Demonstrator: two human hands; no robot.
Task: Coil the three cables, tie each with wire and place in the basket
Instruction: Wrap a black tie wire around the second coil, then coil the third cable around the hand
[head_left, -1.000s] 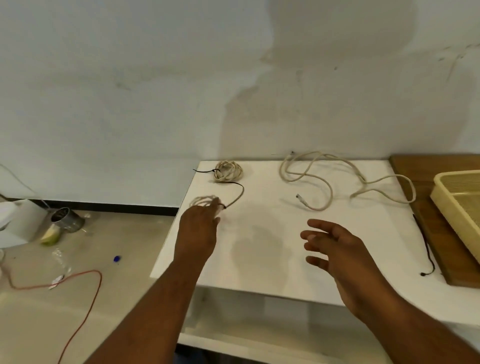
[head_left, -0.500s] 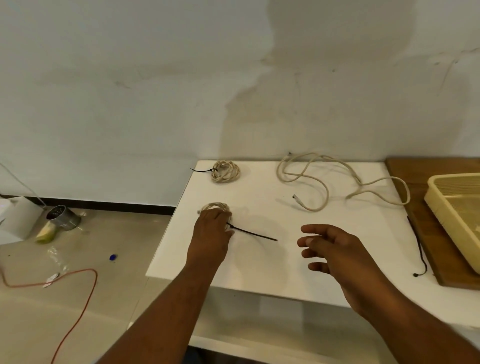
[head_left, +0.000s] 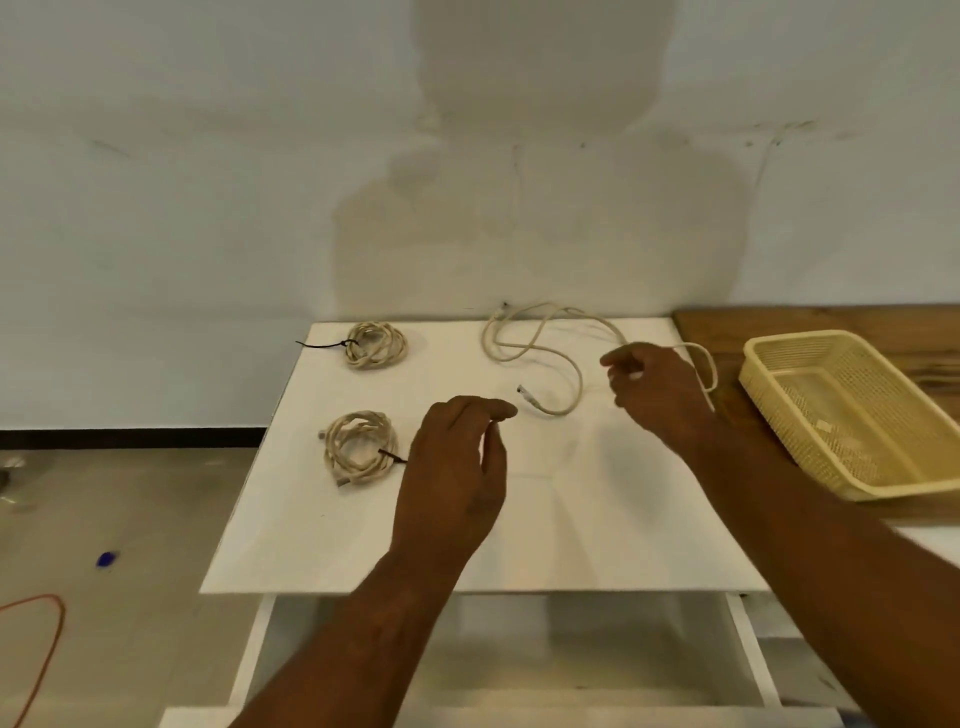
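Note:
Two beige cables lie coiled on the white table (head_left: 519, 545). The far coil (head_left: 375, 345) sits at the back left with a black wire tie sticking out to the left. The near coil (head_left: 358, 448) also carries a black wire on its right side. My left hand (head_left: 457, 467) hovers just right of the near coil, fingers loosely curled, holding nothing. A third beige cable (head_left: 540, 353) lies loose in curves at the back. My right hand (head_left: 657, 389) is over its right stretch, fingers curling; whether it grips the cable is hidden.
A yellow mesh basket (head_left: 779, 410) sits on a wooden board (head_left: 831, 319) right of the table. The wall stands close behind. On the floor to the left lie an orange cord (head_left: 47, 623) and a small blue item (head_left: 106, 559).
My left hand let go of the near coil and moved right and up. My right hand reached forward onto the loose cable. The view shifted right.

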